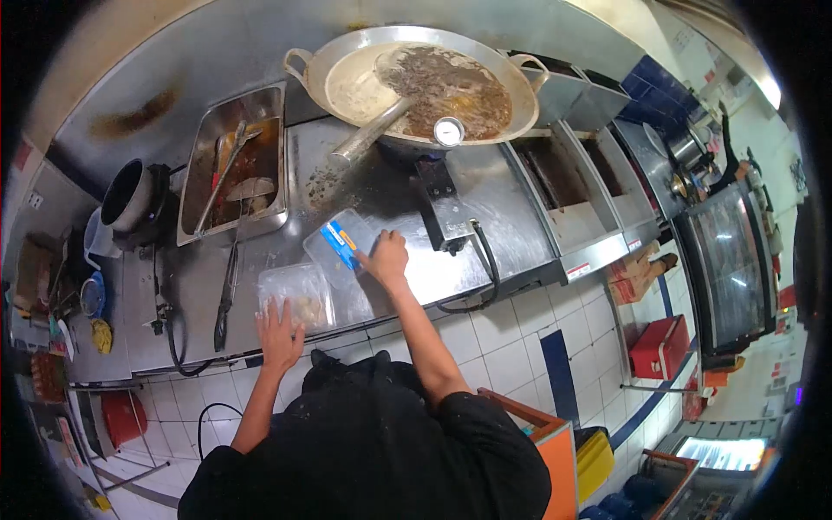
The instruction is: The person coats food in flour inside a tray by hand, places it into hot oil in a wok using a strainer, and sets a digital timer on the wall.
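On the steel counter, a clear plastic container [308, 286] with some pale pieces inside lies close to the front edge. My left hand [279, 334] rests at its lower left side, fingers spread. Behind it is a clear lid [322, 245] bearing a blue and orange label [338, 243]. My right hand [386, 258] touches the lid's right edge near the label, its thumb toward the label and the other fingers bent. Whether that hand grips the edge is too small to tell.
A large wok [364, 43] of bubbling brown liquid stands at the back, a thermometer [448, 132] at its rim. Left are a steel tray [186, 204] with utensils, black-handled tongs [227, 299] and a dark pot [126, 195]. A burner control box [444, 204] with a hose is right.
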`<state>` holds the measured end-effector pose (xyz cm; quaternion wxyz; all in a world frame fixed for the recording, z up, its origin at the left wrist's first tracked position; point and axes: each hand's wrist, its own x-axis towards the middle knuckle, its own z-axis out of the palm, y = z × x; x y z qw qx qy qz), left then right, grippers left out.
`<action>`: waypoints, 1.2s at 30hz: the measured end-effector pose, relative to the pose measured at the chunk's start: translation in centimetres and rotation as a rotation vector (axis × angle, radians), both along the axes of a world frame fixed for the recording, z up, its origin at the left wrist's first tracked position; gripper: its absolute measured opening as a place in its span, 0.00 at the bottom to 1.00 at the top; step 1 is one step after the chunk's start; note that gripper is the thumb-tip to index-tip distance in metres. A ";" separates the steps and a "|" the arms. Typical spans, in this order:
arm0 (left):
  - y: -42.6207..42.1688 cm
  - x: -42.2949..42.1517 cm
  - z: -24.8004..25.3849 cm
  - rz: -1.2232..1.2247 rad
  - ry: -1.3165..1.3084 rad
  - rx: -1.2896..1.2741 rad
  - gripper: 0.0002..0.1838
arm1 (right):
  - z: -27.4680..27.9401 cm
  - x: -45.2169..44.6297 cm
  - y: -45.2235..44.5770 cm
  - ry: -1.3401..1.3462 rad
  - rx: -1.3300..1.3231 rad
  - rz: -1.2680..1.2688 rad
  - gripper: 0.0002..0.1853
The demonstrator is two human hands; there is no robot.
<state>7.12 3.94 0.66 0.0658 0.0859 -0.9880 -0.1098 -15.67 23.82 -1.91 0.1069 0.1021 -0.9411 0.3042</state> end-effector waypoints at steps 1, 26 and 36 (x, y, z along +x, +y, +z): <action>-0.1 0.0 -0.1 -0.011 0.014 0.014 0.34 | -0.4 -0.7 -1.0 -0.072 0.116 0.036 0.32; -0.6 -0.2 -0.8 0.084 0.066 0.006 0.31 | -4.5 -2.4 -1.8 -0.224 -0.198 -0.104 0.16; -4.9 0.9 -1.4 0.142 0.435 0.603 0.27 | 0.6 9.1 -5.7 -0.493 -0.878 0.178 0.12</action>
